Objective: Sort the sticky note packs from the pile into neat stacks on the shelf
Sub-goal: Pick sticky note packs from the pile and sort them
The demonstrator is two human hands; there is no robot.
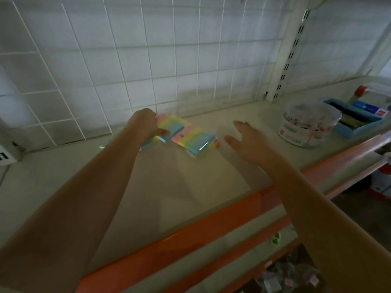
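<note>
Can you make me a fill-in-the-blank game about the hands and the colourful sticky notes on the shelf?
1. The ____ hand grips a sticky note pack.
2. The right hand is open and holds ____.
3. The round clear tub stands to the ____ of the sticky notes.
4. The front edge of the shelf is coloured ____.

Missing words: left; nothing; right; orange
</note>
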